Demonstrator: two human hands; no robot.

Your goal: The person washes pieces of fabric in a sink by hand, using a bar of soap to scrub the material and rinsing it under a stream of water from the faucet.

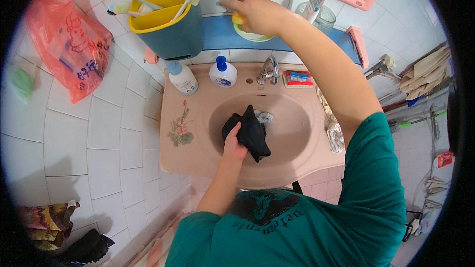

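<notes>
Over the basin of the pink sink [294, 136], my left hand [234, 147] is closed round a bunched black cloth [253, 133]. A small grey-and-white cloth [264, 117] shows partly behind it in the basin. My right arm stretches up to the blue shelf [217, 37]. There my right hand [257, 14] has its fingers on a yellow bar of soap [239, 18], just above a green-and-white dish [247, 35]. One finger points out toward the tiles. The hand hides part of the dish.
Two pump bottles, a white one [183, 80] and a blue-capped one [223, 74], stand left of the tap [269, 71]. Right of it lies a brush [299, 78] on a red holder. A toothbrush holder [180, 34] and a glass [324, 18] flank the dish. A red bag [74, 49] hangs left.
</notes>
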